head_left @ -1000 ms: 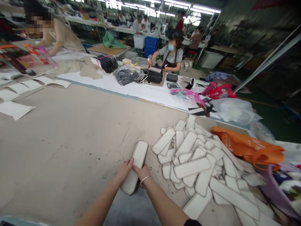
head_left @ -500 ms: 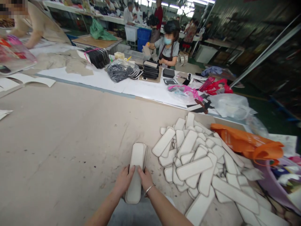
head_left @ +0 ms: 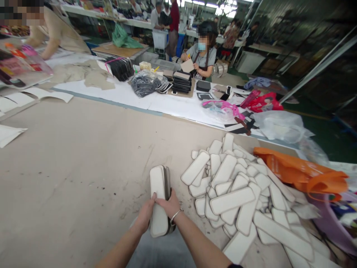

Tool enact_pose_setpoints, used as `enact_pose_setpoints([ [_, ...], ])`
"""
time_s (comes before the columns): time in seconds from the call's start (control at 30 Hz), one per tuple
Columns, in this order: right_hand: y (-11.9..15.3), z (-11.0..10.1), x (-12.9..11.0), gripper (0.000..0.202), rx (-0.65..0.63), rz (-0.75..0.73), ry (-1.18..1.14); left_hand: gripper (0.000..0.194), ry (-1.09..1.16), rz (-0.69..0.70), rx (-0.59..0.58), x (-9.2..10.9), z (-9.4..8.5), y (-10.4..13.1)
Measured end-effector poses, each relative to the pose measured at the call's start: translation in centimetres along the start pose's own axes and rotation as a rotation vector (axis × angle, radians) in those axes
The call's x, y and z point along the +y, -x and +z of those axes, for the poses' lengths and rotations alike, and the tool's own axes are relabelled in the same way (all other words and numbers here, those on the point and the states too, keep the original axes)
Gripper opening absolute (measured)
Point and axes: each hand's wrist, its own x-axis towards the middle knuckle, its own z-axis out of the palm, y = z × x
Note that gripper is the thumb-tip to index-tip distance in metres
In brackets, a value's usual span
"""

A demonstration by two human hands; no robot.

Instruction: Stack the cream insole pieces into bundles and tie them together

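Near the front of the table I hold a stack of long white pieces (head_left: 158, 219) with rounded corners and dark edges. My left hand (head_left: 146, 214) grips the stack's left side, thumb on the top piece. My right hand (head_left: 170, 204) is closed around the right side, its thumb lying across the top, and a bangle (head_left: 176, 215) is on that wrist. The stack leans, so its layered right edges show. To the right lies a loose pile of similar white pieces (head_left: 231, 201), overlapping at many angles. The fingers under the stack are hidden.
An orange bag (head_left: 298, 171) and a purple basin (head_left: 331, 223) border the pile on the right. White sheets (head_left: 11, 134) lie at the left. Across the table, a masked co-worker (head_left: 205, 56) handles a beige piece beside black stacks (head_left: 182, 82). Another person (head_left: 61, 33) leans in at far left.
The stack has tilted in my hands and shifted slightly left, showing more of its right edges. My right thumb has moved further over the top. Across the table, the co-worker's beige piece has moved.
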Motion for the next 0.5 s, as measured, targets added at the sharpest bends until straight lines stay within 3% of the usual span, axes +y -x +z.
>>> enact_pose_setpoints([
  [0.1, 0.8, -1.4, -1.7, 0.101, -0.006, -0.018, 0.188, 0.055, 0.460, -0.039, -0.129, 0.3, 0.7, 1.0],
  [0.2, 2.8, -2.6, -3.8, 0.110, 0.037, -0.089, 0.376, 0.060, 0.703, 0.006, -0.192, 1.0, 1.8, 1.8],
  [0.33, 7.0, -4.2, -6.6, 0.110, 0.108, -0.305, 0.574, 0.068, 0.868, 0.045, -0.274, 2.2, 3.1, 3.0],
  [0.4, 9.2, -5.6, -7.6, 0.105, 0.067, -0.410, 0.590, 0.074, 0.912, 0.052, -0.359, 2.8, 3.2, 4.2],
  [0.5, 12.1, -8.4, -8.2, 0.081, -0.033, -0.556, 0.575, 0.086, 0.882, 0.052, -0.498, 3.4, 3.1, 6.5],
])
